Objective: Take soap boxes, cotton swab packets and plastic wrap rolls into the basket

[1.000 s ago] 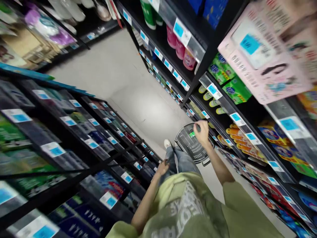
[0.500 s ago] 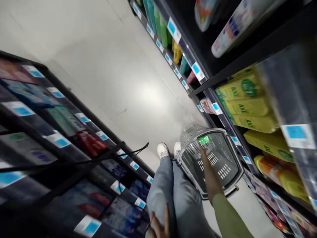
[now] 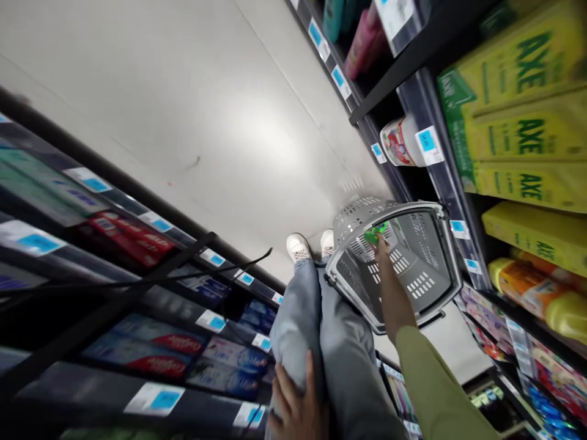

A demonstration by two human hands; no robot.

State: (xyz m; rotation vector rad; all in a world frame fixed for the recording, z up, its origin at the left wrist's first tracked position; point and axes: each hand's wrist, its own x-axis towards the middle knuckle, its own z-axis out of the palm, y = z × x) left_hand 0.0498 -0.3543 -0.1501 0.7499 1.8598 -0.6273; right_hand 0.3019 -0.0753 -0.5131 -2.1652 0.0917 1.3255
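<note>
A grey plastic shopping basket (image 3: pixel 415 235) with slotted walls stands on the floor beside my right leg. My right hand (image 3: pixel 382 244) reaches down inside it and is closed on a small bright green packet (image 3: pixel 373 234), close to the basket's far wall. The fingertips are partly hidden, and the packet's print is too small to read. My left hand (image 3: pixel 296 400) rests on my left thigh, fingers spread over the jeans (image 3: pixel 293 342). Nothing is in it.
Shelves run along both sides of a pale floor (image 3: pixel 183 110). Yellow AXE boxes (image 3: pixel 527 134) and a white tub (image 3: pixel 401 143) stand on the right. Colgate boxes (image 3: pixel 151 351) fill the left shelf, where a thin black strap (image 3: pixel 229 269) juts out.
The view has shifted closer to the right shelf, and the basket sits slightly higher in view. My left hand shows more fully on my thigh. My right hand stays in the basket at the green packet.
</note>
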